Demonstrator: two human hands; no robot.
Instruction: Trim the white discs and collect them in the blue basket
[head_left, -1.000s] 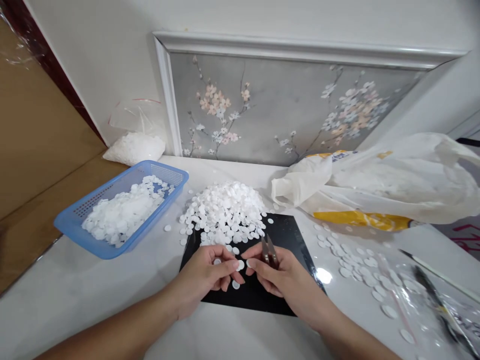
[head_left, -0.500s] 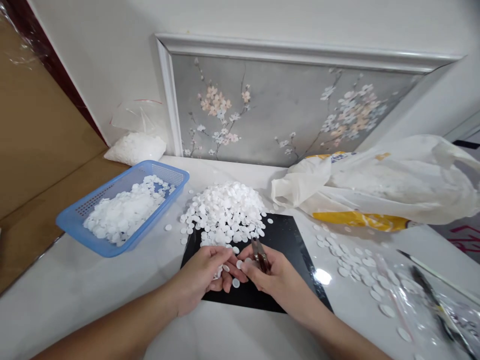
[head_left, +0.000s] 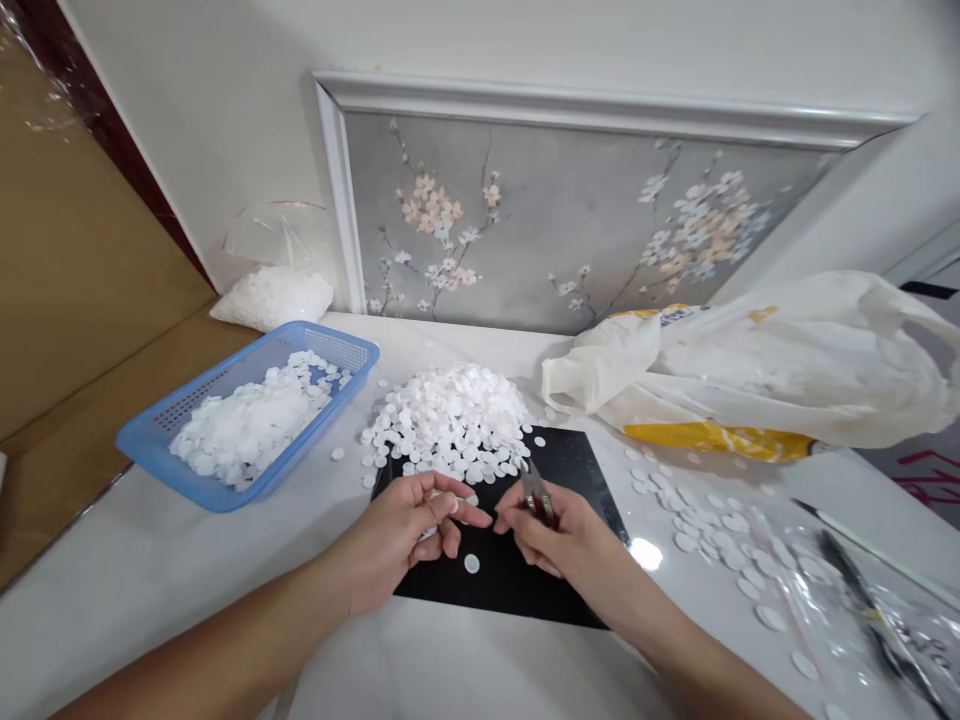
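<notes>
My left hand (head_left: 397,538) is over the black mat (head_left: 517,592), its fingers curled around several small white discs (head_left: 429,532). One more disc shows near its thumb and index finger. A small pair of metal snips (head_left: 537,496) is held in my right hand (head_left: 564,535), blades pointing up and away. The right thumb and index finger are close together; I cannot make out a disc between them. A single white disc (head_left: 471,564) lies flat on the mat between the hands. Just beyond the fingers, a large heap of white discs (head_left: 459,415) covers the mat's far edge.
At the left stands a blue basket (head_left: 225,498) holding white discs, with a clear bag of white pieces (head_left: 274,297) behind it. A white and yellow plastic bag (head_left: 765,370) lies at the right. Nearer are scattered discs (head_left: 709,535) and a dark pen-like tool (head_left: 855,570).
My hands have moved apart; the right, with the snips, went slightly right. The disc that was between the right fingertips no longer shows there. The left hand has shifted a little up.
</notes>
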